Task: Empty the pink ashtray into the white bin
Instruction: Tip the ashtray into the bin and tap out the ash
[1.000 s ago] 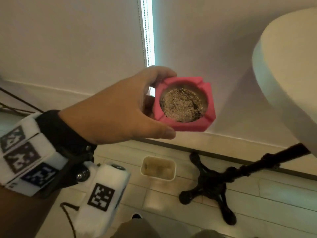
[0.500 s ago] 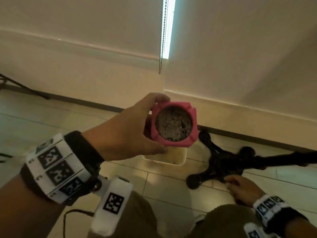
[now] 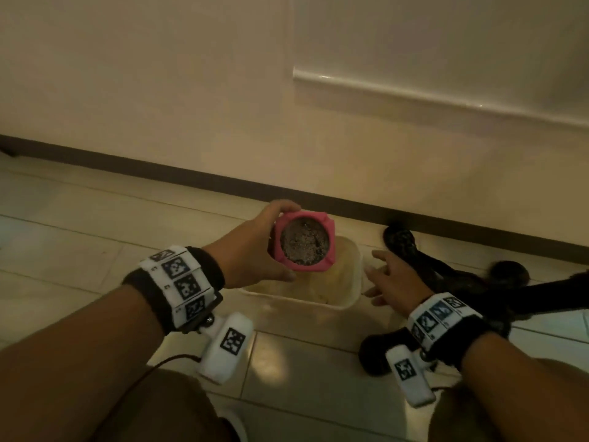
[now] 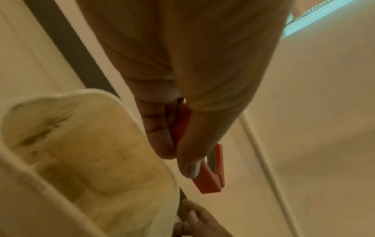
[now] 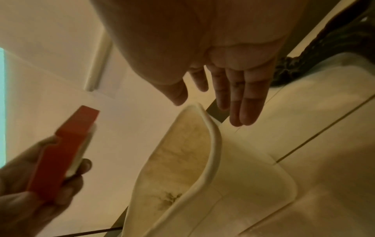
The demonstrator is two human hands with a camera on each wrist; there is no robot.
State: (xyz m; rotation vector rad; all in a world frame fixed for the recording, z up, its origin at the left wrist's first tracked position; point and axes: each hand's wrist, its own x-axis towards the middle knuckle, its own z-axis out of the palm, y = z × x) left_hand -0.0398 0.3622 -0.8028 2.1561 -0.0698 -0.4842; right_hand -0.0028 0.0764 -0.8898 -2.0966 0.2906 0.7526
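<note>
My left hand [image 3: 255, 250] grips the pink ashtray [image 3: 304, 244] by its left side, thumb on the near edge and fingers round the far edge. It is level, full of dark grey ash, and hangs over the left part of the white bin [image 3: 345, 303] on the floor. In the left wrist view the ashtray [image 4: 211, 179] shows edge-on past my thumb, above the bin [image 4: 61, 163]. My right hand [image 3: 390, 282] is open beside the bin's right rim, fingers straight; the right wrist view shows the fingertips [image 5: 241, 117] just beyond the bin rim [image 5: 213, 144] and the ashtray [image 5: 61, 152] at left.
A black table base with spreading feet [image 3: 446, 282] lies on the tiled floor right of the bin, behind my right hand. A dark skirting strip [image 3: 159, 170] runs along the cream wall behind. My knees fill the bottom of the head view.
The ashtray has come down from chest height to just over the bin. My right hand has moved from the black base up to the bin's right rim. The view has tilted down.
</note>
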